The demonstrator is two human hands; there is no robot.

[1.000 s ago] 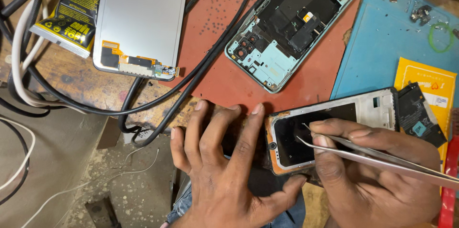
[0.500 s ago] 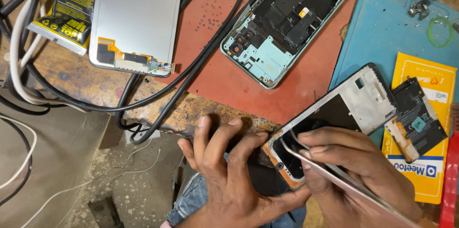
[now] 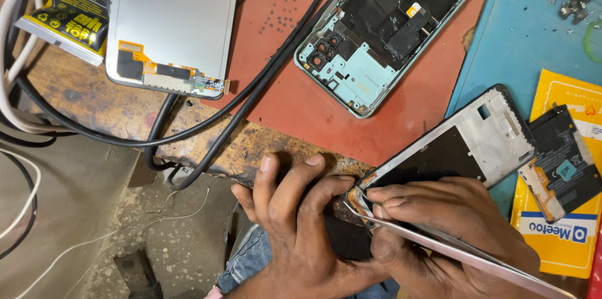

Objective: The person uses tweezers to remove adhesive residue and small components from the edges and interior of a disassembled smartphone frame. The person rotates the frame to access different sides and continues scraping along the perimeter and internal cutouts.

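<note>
I see the phone frame [image 3: 464, 148] slanting up and away from under my right hand [image 3: 445, 230], its near corner at the fingertips. Left hand [image 3: 295, 224] lies flat beside it, fingers spread over the bench edge [image 3: 207, 148], holding nothing. Right hand pinches tweezers [image 3: 439, 246], tips touching the frame's near corner. Second open phone [image 3: 382, 29] well above both hands.

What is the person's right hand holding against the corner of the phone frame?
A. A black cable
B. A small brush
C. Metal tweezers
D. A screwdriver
C: the right hand pinches slim metal tweezers, their tips at the lower corner of the phone frame.
</note>
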